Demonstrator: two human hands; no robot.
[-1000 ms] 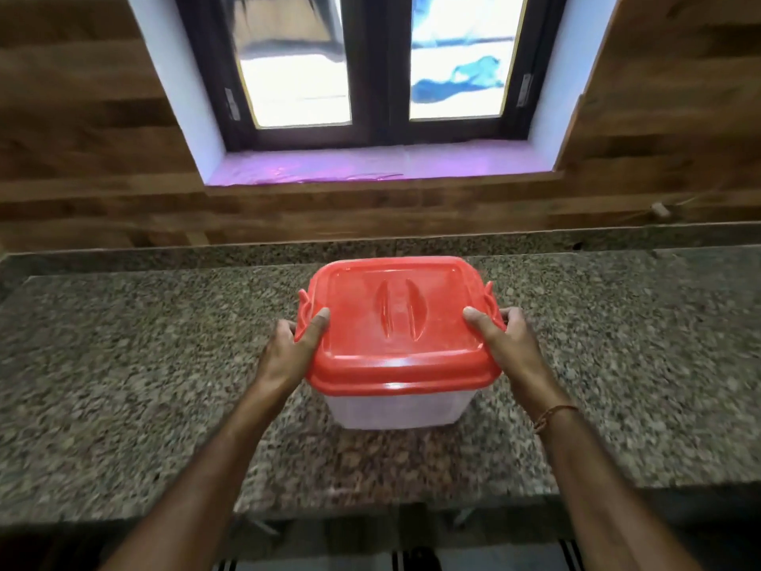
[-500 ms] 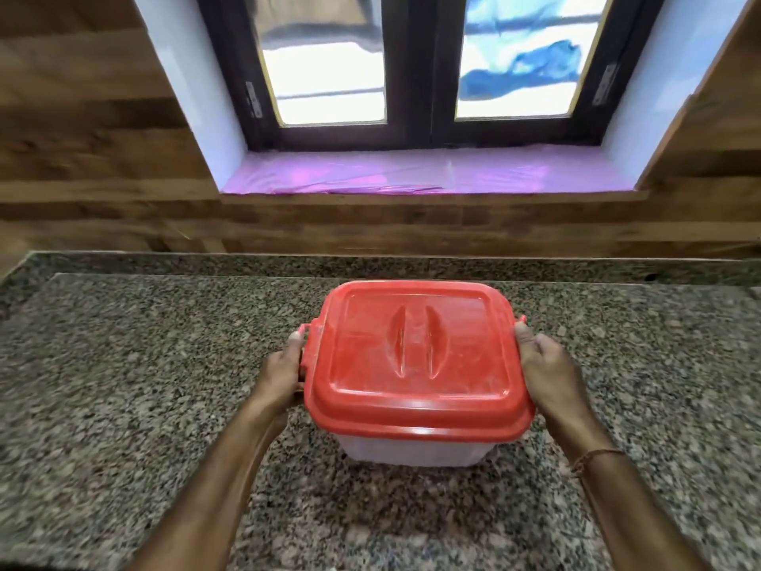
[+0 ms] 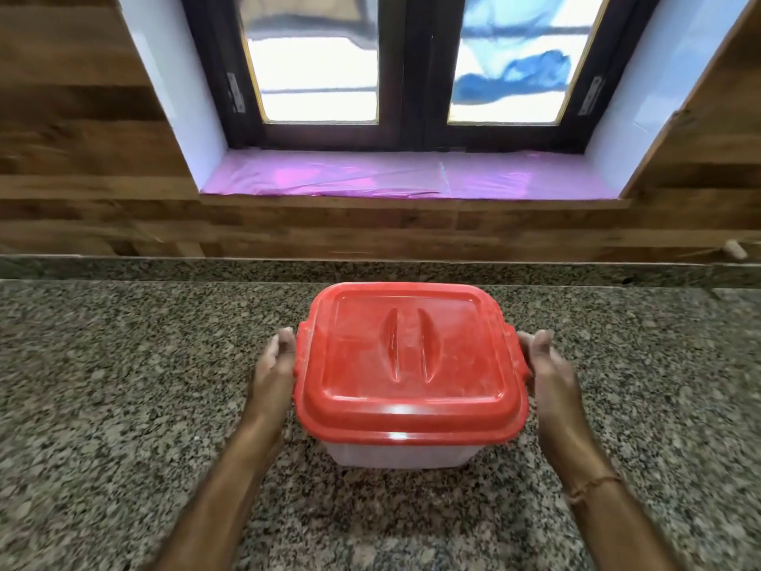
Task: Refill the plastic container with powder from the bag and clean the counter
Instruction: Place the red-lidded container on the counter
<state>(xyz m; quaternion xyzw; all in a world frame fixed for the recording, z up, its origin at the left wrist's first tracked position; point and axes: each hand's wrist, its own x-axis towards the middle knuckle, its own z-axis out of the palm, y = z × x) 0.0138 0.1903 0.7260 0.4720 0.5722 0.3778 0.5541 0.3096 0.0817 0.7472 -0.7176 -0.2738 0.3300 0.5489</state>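
Observation:
A clear plastic container (image 3: 401, 454) with a red lid (image 3: 412, 356) stands on the speckled granite counter (image 3: 123, 385), straight in front of me. The lid is on, with two raised ridges in its middle and a clip on each side. My left hand (image 3: 274, 366) is at the left clip and my right hand (image 3: 549, 366) at the right clip. Both thumbs are off the lid and point up, and the fingers are loosely curved beside the rim. The fingertips are blurred. No bag and no powder are in view.
The counter runs wide to both sides and ends at a low granite ledge (image 3: 164, 267) below a wood-panelled wall. Above is a window with a pink-lined sill (image 3: 370, 175). A small pale peg (image 3: 735, 249) sticks out at the far right.
The container has come to rest closer to me in the view. My thumbs, which lay on the lid a second ago, have come off it, and both hands have loosened at the sides.

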